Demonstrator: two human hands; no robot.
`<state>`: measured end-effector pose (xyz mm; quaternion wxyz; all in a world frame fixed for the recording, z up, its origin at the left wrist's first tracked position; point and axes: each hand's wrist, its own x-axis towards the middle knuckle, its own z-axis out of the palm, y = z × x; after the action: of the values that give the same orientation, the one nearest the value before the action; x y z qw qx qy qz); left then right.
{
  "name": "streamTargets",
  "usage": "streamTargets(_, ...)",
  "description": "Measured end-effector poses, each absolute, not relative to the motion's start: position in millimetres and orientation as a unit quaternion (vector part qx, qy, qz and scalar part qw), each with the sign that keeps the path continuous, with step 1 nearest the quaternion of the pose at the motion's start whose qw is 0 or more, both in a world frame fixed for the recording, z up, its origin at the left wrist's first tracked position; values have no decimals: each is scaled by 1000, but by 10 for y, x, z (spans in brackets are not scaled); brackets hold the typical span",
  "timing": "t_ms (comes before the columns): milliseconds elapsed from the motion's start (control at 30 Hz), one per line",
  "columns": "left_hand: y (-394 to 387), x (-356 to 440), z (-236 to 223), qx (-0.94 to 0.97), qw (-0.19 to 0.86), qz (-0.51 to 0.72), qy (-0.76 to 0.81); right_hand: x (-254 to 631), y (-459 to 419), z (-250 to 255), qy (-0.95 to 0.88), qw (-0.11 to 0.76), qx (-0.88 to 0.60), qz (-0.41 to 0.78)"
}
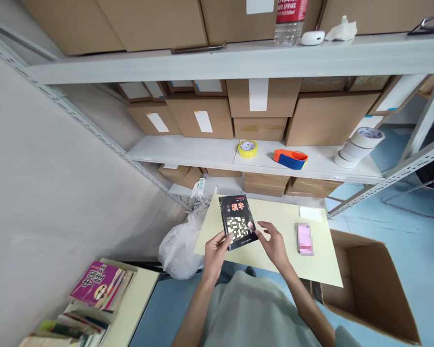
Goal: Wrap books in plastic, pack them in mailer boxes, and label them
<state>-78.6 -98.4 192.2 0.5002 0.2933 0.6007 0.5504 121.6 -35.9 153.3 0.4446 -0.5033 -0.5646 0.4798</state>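
A black book (240,207) with a crossword grid and orange-red Chinese characters on its cover is held tilted above the pale yellow table. My left hand (216,251) grips its lower left corner, with the thumb on the front cover and the other fingers mostly hidden behind. At the lower right edge is my right hand (273,243), its fingers apart and one digit touching or very close to the cover's edge. To the right on the table (275,212) lie a pink, blurred-out object (305,239) and a white paper slip (310,213).
Shelves ahead hold cardboard boxes (202,115), yellow tape (248,149), an orange-and-blue band (290,158) and stacked white rolls (359,147). An open carton (372,284) stands right of the table. At left are a plastic bag (184,246) and piled books (97,284).
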Motion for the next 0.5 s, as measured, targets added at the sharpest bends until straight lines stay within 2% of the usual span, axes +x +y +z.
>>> streamTargets(200,-1052,-579,1897,392,412,500,653,784,-425,1738,-581,396,-465,539)
streamTargets(333,-1172,-396,1841,459,339,454,685,607,-445,1724,-614,351,-535,462)
streamTargets(500,-1222,-567,1670,444,387,478,652,655,-368,1711,-636,358,-529,434)
